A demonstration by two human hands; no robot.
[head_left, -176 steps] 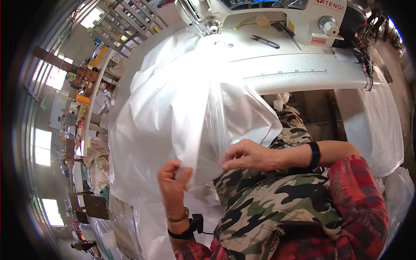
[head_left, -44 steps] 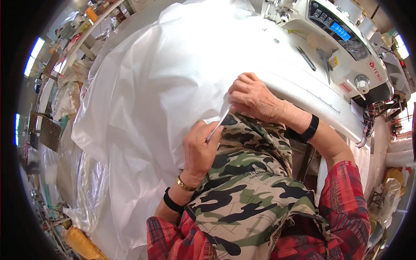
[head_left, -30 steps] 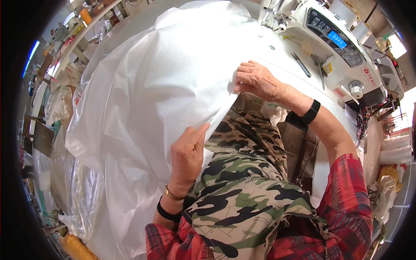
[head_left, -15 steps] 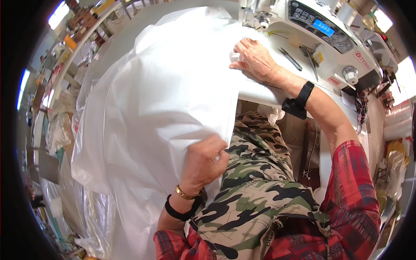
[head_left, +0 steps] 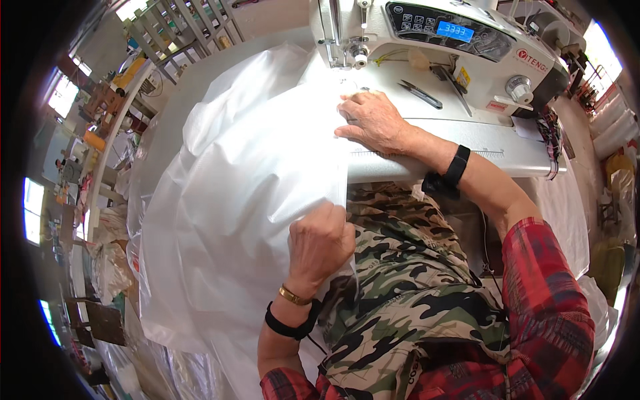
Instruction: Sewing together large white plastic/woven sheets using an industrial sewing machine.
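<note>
A large white sheet [head_left: 220, 173], perhaps woven plastic, is draped over the table and hangs at my left side. My left hand [head_left: 322, 237] is closed in a fist around its right edge, in front of the table. Farther up that edge, my right hand [head_left: 377, 123] rests on the table with curled fingers and thumb at the sheet, seemingly gripping it; the fingertips are partly washed out by glare. Just beyond them stands the head of a white sewing machine [head_left: 359, 57], its needle area over the sheet and hard to make out.
Black tweezers or snips [head_left: 421, 95] and another dark tool [head_left: 455, 81] lie on the machine bed, right of my right hand. The table's front edge carries a ruler strip [head_left: 490, 153]. Clear plastic [head_left: 193, 373] hangs low on the left. Cluttered shelving [head_left: 100, 160] stands farther left.
The view has shifted, so the machine appears farther left and lower. My left hand has come closer to the machine, still holding the sheet edge. My right hand remains by the needle area.
</note>
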